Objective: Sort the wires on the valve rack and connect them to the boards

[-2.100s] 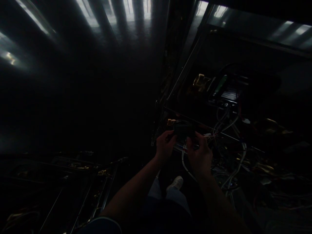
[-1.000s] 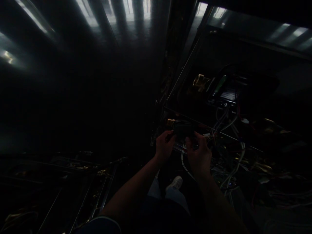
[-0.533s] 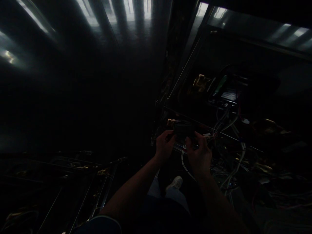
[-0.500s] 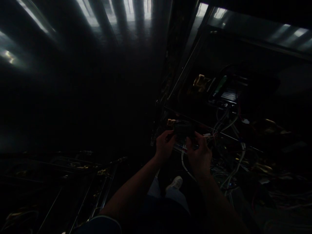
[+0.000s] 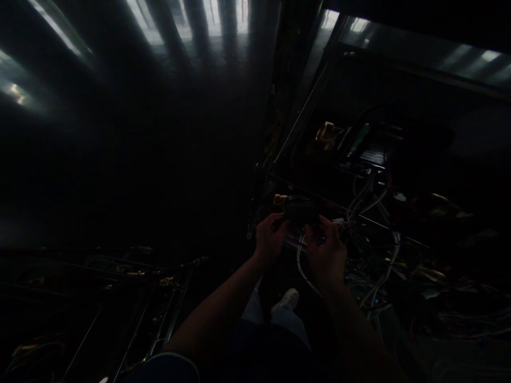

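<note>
Both hands grip a dark, box-shaped part [image 5: 302,207] with a ridged top, one at each end. My left hand [image 5: 269,236] closes on its left end, thumb and fingers bent around the edge. On the opposite end, the fingers of my right hand [image 5: 327,247] are curled against it. A small brass-coloured fitting [image 5: 279,199] shows at the part's upper left; whether it joins the part I cannot tell. Pale thin wires [image 5: 299,260] hang below, between the hands. The picture is very dark, so fine detail is lost.
A larger black unit with a metal block [image 5: 374,155] and a brass fitting [image 5: 326,132] sits at the upper right. Tangled wires [image 5: 393,255] run down the right side. Broad shiny panels [image 5: 215,48] rise at the upper left. Metal frames [image 5: 175,298] stand at the lower left.
</note>
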{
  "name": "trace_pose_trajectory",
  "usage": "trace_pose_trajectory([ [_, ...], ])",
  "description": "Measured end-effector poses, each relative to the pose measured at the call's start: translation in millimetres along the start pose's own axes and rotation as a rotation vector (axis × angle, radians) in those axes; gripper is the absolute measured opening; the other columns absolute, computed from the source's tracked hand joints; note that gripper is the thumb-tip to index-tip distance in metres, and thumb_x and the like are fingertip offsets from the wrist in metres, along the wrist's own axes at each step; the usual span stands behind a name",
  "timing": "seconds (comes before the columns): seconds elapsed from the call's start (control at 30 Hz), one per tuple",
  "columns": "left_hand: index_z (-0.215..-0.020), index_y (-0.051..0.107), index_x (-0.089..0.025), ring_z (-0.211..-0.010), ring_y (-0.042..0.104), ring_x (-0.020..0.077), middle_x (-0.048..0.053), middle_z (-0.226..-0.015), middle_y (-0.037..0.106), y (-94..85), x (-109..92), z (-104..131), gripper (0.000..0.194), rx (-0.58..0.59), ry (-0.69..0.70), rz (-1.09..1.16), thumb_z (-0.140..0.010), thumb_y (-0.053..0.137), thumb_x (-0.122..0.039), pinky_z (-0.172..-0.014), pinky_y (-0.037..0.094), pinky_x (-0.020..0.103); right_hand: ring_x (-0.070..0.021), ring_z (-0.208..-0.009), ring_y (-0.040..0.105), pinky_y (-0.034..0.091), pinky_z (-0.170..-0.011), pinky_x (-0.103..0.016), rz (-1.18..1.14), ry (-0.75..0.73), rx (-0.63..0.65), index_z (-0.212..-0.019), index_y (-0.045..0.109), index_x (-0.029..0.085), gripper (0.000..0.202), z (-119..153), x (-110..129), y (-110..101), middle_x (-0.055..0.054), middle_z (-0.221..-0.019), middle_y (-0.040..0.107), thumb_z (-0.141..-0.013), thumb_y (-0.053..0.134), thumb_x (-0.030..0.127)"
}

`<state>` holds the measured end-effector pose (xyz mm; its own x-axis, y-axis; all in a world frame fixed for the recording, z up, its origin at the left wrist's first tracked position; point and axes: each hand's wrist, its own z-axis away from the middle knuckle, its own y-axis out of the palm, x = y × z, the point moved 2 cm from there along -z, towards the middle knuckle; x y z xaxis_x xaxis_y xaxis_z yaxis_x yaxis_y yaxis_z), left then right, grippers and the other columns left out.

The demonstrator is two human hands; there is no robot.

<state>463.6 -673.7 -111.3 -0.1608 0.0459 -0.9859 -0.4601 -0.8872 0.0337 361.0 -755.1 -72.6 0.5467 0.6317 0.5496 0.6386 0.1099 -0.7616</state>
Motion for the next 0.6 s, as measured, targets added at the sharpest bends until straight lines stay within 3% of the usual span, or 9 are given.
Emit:
trace_pose_trajectory([
  [0.2, -0.085, 0.068, -0.014, -0.067, 0.060, 0.0133, 0.004, -0.076, 0.069, -0.7, 4.8, 0.5, 0.018, -0.002, -0.002, 0.046, -0.070, 0.064, -0.023, -0.062, 0.046, 0.023, -0.0203, -0.075, 0.064, 0.050, -0.066, -0.031, -0.035, -0.039, 0.039, -0.115, 0.051, 0.014, 0.047, 2.2, 1.3, 3.4, -0.009, -0.087, 0.065, -0.085, 0.048, 0.050],
  [0.3, -0.085, 0.069, -0.015, -0.069, 0.061, 0.0137, 0.004, -0.077, 0.069, 1.5, 10.2, -3.2, 0.019, 0.016, -0.005, 0.079, -0.069, 0.065, -0.024, -0.064, 0.046, 0.023, -0.0220, -0.085, 0.063, 0.052, -0.072, -0.034, -0.005, -0.096, 0.035, -0.120, 0.048, 0.013, 0.049, 1.7, -1.1, 5.5, -0.012, -0.097, 0.064, -0.087, 0.047, 0.048],
  [0.43, -0.098, 0.068, -0.014, -0.068, 0.060, 0.0141, 0.004, -0.079, 0.069, 0.3, 12.8, -8.2, 0.029, 0.038, -0.138, 0.154, -0.076, 0.059, -0.030, -0.061, 0.046, 0.024, -0.0281, -0.105, 0.055, 0.049, -0.084, -0.045, 0.035, -0.215, -0.008, -0.127, 0.043, 0.011, 0.052, 10.6, -9.4, 0.0, -0.018, -0.113, 0.057, -0.088, 0.046, 0.045],
  [0.53, -0.113, 0.063, -0.013, -0.070, 0.061, 0.0161, 0.005, -0.079, 0.069, -11.4, 11.8, 3.5, 0.037, -0.018, -0.267, 0.066, -0.081, 0.051, -0.029, -0.063, 0.048, 0.026, -0.0321, -0.111, 0.050, 0.048, -0.085, -0.051, -0.052, -0.252, 0.000, -0.126, 0.047, 0.017, 0.049, 26.9, -8.3, 2.9, -0.017, -0.118, 0.053, -0.085, 0.052, 0.044],
  [0.6, -0.109, 0.065, -0.014, -0.081, 0.061, 0.0191, 0.008, -0.090, 0.070, -20.2, 17.0, 15.3, 0.035, -0.034, -0.251, -0.069, -0.080, 0.050, -0.026, -0.070, 0.050, 0.028, -0.0303, -0.111, 0.050, 0.050, -0.081, -0.048, -0.186, -0.223, 0.056, -0.123, 0.050, 0.026, 0.041, 38.0, 3.1, 18.8, -0.013, -0.124, 0.048, -0.086, 0.051, 0.043],
])
